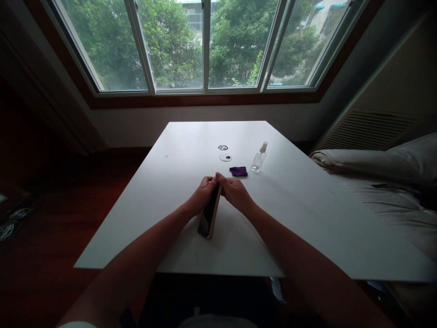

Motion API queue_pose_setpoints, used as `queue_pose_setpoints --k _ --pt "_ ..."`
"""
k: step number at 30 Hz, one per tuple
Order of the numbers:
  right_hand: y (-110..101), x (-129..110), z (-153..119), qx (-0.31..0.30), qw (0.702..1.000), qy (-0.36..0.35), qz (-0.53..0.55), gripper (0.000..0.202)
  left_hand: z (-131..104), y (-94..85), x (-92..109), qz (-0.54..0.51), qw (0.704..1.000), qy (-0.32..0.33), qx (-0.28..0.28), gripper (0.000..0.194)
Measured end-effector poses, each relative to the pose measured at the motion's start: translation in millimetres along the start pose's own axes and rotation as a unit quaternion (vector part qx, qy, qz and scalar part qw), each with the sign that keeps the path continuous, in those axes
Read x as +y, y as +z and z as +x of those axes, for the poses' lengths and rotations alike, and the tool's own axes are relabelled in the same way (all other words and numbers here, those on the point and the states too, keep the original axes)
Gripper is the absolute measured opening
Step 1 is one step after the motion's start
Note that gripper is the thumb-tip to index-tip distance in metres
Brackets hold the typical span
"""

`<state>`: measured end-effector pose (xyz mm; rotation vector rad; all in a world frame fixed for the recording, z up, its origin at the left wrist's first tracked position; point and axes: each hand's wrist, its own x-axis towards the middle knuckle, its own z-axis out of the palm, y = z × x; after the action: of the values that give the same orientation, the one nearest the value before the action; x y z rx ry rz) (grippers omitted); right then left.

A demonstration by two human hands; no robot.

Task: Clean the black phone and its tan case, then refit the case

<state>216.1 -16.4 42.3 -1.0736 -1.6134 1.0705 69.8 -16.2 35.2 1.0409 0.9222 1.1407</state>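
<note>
I record the site from my remote post, through the head camera. On the white desk (164, 187), a folded purple cloth (238, 171) lies just beyond the right hand (235, 189), the nearest loose item to it. A clear spray bottle (258, 159) with a whitish cap stands beside the cloth, on its right. Farther toward the window (205, 93) I note two flat round pieces, one behind the other: the nearer disc (225, 158) and the farther disc (223, 147). A pale padded bed (368, 161) adjoins the desk on the right; pale cables (13, 223) lie on the reddish wood floor (68, 218) at the left.

As to markings, both discs carry dark patches, too small for me to read as writing.

The smartphone (209, 212), dark-screened with a pinkish-tan edge, is over the middle of the near half of the desk, tilted, its screen turned leftward. Its far end sits between the two hands and is partly covered by them. I find the fingers of the left hand (202, 193) clamped on the left side of that end, and those of the right hand clamped on the right side, the fingertips of both meeting near the top. Its near end points back toward the wearer; whether it touches the desk, I cannot tell.
</note>
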Motion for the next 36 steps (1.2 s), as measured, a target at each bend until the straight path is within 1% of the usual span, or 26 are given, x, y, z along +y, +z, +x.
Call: queue_pose_setpoints --k 2,5,11,15,20,24,29,36 --pt "-1.0 1.8 1.1 -0.001 0.999 0.018 0.029 0.061 -0.9 0.4 -0.1 0.043 0.999 0.021 -0.006 0.043" --pt "1.1 3.4 0.7 -0.013 0.996 0.040 0.074 0.058 -2.3 -1.6 1.4 0.084 0.996 0.039 -0.001 0.039" --pt "5.6 3.8 -0.9 -0.047 0.983 0.077 0.162 0.057 -4.3 -3.7 3.4 0.124 0.992 0.034 0.016 0.035" --pt "7.8 0.6 -1.8 -0.050 0.975 0.089 0.200 0.057 -3.1 -2.3 2.5 0.126 0.991 0.030 0.020 0.035" --pt "9.8 -3.0 -2.3 -0.046 0.969 0.094 0.225 0.057 0.2 -3.9 0.3 0.125 0.992 0.031 0.017 0.038" --pt "9.4 -3.0 -2.5 -0.048 0.965 0.098 0.237 0.056 2.8 -6.9 -2.1 0.125 0.991 0.039 0.000 0.039" --pt "10.3 -1.0 -2.4 -0.047 0.962 0.107 0.247 0.054 3.7 -9.1 -2.6 0.119 0.991 0.057 -0.023 0.039" --pt "12.0 3.7 -0.8 -0.040 0.959 0.124 0.253 0.049 3.9 -12.0 -2.4 0.120 0.990 0.064 -0.035 0.038"
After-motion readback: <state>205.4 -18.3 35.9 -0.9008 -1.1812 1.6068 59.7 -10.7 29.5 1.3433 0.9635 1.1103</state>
